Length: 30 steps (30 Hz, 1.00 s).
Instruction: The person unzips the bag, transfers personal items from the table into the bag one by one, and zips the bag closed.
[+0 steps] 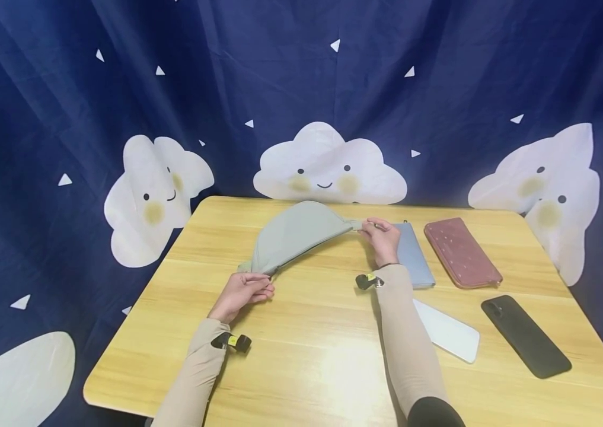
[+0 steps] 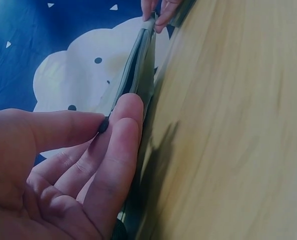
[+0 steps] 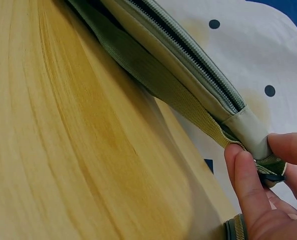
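A pale grey-green waist bag [image 1: 301, 231] is held up at the far middle of the table, its curved side toward the curtain. My left hand [image 1: 245, 292] is at its near left end. In the left wrist view, the thumb and fingers pinch a small dark zipper pull [image 2: 104, 124]. My right hand [image 1: 383, 238] pinches the bag's other end, where the strap [image 3: 153, 75] meets the end tab [image 3: 248, 131]. The right wrist view shows the zipper [image 3: 198, 60] parted along the edge, with a dark gap between its rows of teeth.
Right of the bag lie a blue-grey notebook-like item [image 1: 415, 255] and a dark red zip wallet [image 1: 461, 252]. Nearer are a white phone [image 1: 453, 335] and a black phone [image 1: 525, 335]. The wooden table [image 1: 290, 367] backs onto a blue cloud-patterned curtain [image 1: 301, 71].
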Motion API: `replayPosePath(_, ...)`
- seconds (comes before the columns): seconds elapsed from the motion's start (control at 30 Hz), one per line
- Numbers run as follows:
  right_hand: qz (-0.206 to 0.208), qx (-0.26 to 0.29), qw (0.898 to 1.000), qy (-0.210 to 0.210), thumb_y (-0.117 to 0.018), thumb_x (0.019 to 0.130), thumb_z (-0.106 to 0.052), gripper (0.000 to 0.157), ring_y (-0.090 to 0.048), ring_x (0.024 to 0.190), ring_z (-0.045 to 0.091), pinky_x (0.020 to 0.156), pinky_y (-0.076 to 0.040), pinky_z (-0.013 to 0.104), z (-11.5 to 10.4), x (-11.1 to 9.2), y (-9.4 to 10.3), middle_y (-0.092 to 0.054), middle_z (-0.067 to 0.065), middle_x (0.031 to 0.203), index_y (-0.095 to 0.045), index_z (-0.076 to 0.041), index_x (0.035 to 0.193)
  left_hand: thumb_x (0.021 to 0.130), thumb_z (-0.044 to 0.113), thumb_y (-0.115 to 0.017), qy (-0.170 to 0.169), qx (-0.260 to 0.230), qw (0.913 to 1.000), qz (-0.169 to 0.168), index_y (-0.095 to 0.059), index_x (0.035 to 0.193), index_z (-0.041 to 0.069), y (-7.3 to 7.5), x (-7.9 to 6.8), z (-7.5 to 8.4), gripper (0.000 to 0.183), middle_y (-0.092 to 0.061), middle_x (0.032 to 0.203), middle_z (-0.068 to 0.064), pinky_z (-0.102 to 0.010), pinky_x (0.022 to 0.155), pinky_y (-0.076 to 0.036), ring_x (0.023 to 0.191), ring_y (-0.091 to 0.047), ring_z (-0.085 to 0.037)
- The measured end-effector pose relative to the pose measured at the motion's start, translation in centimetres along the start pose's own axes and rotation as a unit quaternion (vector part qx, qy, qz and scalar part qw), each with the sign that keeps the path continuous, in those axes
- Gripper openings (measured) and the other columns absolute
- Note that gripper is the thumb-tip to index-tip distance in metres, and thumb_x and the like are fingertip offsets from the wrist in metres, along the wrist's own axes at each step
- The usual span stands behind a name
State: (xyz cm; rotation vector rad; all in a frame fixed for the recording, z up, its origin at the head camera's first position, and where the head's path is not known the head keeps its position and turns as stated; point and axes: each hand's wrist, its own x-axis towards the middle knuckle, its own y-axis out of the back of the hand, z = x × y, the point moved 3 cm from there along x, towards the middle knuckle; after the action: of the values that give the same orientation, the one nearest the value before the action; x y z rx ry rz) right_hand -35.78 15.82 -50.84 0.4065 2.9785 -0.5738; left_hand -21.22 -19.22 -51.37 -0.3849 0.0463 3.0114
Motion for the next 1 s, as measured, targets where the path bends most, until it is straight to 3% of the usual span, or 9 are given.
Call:
replayPosePath(0.2, 0.004, 0.005, 1.000, 0.004, -0.072, 0.090, 0.006, 0.016, -0.077, 0.081, 0.018, 0.085, -0.062, 0.030, -0.06, -0.07, 0.17, -0.074, 0.001, 0.088, -0.072, 0.002, 0.106, 0.101, 0.001, -0.059, 0.002, 0.004, 1.0000, 0.000, -0.058, 0.130, -0.018, 0.13, -0.06, 0.05, 0.035, -0.079, 0.089, -0.006, -0.023, 0.077, -0.061, 0.078, -0.077, -0.012)
replayPosePath(0.47, 0.001, -0.001, 1.000, 0.002, -0.072, 0.091, 0.005, 0.040, -0.076, 0.077, 0.016, 0.086, -0.061, 0.030, -0.06, -0.08, 0.10, -0.073, 0.000, 0.087, -0.060, 0.017, 0.128, 0.101, 0.001, -0.060, 0.005, 0.010, 0.9999, -0.005, -0.058, 0.131, -0.017, 0.24, -0.09, -0.13, 0.036, -0.079, 0.091, -0.008, -0.022, 0.077, -0.061, 0.079, -0.077, -0.012)
replayPosePath(0.6, 0.003, 0.003, 1.000, 0.008, -0.072, 0.090, 0.006, 0.037, -0.076, 0.078, 0.017, 0.087, -0.061, 0.033, -0.12, -0.04, 0.04, -0.074, 0.002, 0.087, -0.062, 0.016, 0.124, 0.101, 0.002, -0.060, 0.002, 0.011, 0.9999, -0.006, -0.058, 0.131, -0.018, 0.34, -0.07, -0.16, 0.036, -0.079, 0.090, -0.005, -0.022, 0.077, -0.061, 0.079, -0.077, -0.011)
replayPosePath(0.8, 0.007, 0.003, 1.000, 0.010, -0.073, 0.089, 0.005, 0.015, -0.076, 0.077, 0.017, 0.086, -0.061, 0.032, -0.12, 0.05, 0.03, -0.074, 0.002, 0.087, -0.072, 0.003, 0.104, 0.101, 0.002, -0.059, 0.000, 0.009, 0.9999, -0.009, -0.057, 0.131, -0.019, 0.44, -0.13, -0.08, 0.036, -0.079, 0.087, -0.003, -0.022, 0.077, -0.061, 0.079, -0.077, -0.011)
replayPosePath(1.0, 0.004, -0.004, 1.000, 0.008, -0.071, 0.091, 0.005, 0.032, -0.075, 0.076, 0.014, 0.086, -0.062, 0.031, -0.07, 0.13, -0.02, -0.073, 0.000, 0.086, -0.064, 0.014, 0.121, 0.101, 0.002, -0.060, 0.000, 0.007, 0.9999, -0.016, -0.057, 0.130, -0.019, 0.56, -0.23, -0.08, 0.036, -0.079, 0.088, -0.003, -0.023, 0.078, -0.061, 0.079, -0.077, -0.011)
